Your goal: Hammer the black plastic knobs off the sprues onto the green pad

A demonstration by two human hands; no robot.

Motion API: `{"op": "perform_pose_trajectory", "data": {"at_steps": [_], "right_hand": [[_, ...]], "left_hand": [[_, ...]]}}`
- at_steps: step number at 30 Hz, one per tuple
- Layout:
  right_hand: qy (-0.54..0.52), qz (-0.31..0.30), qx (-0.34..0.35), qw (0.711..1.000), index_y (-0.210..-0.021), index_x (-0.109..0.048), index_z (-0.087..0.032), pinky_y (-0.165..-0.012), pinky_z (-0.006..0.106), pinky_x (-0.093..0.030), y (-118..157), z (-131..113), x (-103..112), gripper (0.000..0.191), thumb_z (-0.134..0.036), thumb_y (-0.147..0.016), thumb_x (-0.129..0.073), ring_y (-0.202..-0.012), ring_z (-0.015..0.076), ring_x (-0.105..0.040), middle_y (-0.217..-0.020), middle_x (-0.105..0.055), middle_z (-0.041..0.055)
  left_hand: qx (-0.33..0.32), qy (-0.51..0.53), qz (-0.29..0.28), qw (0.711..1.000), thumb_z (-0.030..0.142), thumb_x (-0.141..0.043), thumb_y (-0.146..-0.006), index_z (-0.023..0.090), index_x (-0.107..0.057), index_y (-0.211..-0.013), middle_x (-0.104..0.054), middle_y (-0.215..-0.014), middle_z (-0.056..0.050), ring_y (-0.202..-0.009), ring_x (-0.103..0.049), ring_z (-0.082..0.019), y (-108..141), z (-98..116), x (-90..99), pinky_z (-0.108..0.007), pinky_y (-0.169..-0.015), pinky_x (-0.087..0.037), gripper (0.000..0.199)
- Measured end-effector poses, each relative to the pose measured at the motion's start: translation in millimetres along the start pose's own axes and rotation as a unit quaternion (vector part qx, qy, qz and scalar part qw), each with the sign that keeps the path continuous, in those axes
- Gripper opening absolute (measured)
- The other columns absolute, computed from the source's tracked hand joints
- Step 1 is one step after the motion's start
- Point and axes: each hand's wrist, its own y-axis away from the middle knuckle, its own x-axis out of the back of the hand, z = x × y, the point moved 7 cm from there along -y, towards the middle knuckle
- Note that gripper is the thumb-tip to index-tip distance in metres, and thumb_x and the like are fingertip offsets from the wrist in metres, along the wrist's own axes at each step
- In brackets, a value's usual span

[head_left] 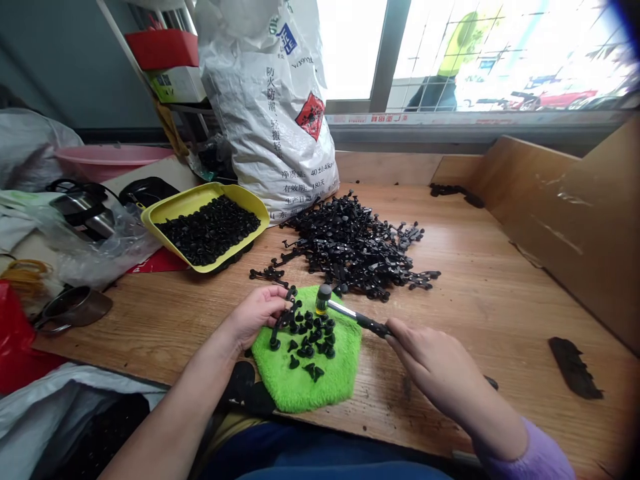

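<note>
My left hand (260,313) pinches a black plastic strip with knobbed ends (276,331) at the left edge of a green fluffy cloth (300,393). In my right hand (425,350) is a small mallet (350,313), gripped by its dark handle. Its head, dark on top and yellow below, is over the cloth's far part; whether it touches anything I cannot tell. Several small black plugs (310,340) lie scattered on the cloth, right of the strip. Behind the cloth rises a heap of black knobbed strips (355,247).
A yellow scoop-shaped tray (205,269) full of small black parts stands at left. A large white sack (280,100) leans behind the heap. Far left are a dark mug (80,307) and a steel kettle (85,210). Brown boards (565,200) edge the table at right, near a black piece (575,367).
</note>
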Motion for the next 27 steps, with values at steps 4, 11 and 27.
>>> {"op": "perform_pose_trajectory", "data": {"at_steps": [4, 11, 27], "right_hand": [[0.042, -0.003, 0.029, 0.999, -0.077, -0.039, -0.023, -0.044, 0.026, -0.017, -9.8, -11.7, 6.9, 0.017, -0.028, -0.090, -0.031, -0.049, 0.0182, -0.051, -0.056, -0.052, 0.0000], [0.029, 0.030, 0.062, 0.997, -0.074, -0.041, -0.021, -0.045, 0.026, -0.017, -27.5, -28.8, 9.9, 0.018, -0.025, -0.090, -0.034, -0.048, 0.0150, -0.047, -0.059, -0.053, -0.0001], [-0.058, 0.025, 0.030, 0.998, -0.079, -0.047, -0.022, -0.048, 0.025, -0.025, -15.0, -6.7, 8.1, 0.019, -0.029, -0.091, -0.033, -0.054, 0.0166, -0.050, -0.061, -0.053, -0.0001]], "left_hand": [[-0.020, 0.027, -0.019, 0.999, 0.018, -0.063, -0.067, 0.013, -0.058, -0.085, -0.061, -0.071, 0.000, -0.050, -0.051, -0.005, 0.9, -3.4, 0.6, -0.012, -0.044, -0.037, 0.020], [-0.052, 0.067, -0.006, 0.996, 0.019, -0.063, -0.069, 0.014, -0.057, -0.089, -0.062, -0.076, -0.004, -0.059, -0.057, -0.009, 2.6, -5.8, 6.3, -0.017, -0.051, -0.043, 0.022], [-0.090, 0.098, 0.009, 0.991, 0.022, -0.066, -0.067, 0.015, -0.057, -0.091, -0.067, -0.080, -0.005, -0.068, -0.062, -0.013, 9.9, 1.9, 7.2, -0.020, -0.060, -0.047, 0.027]]}}
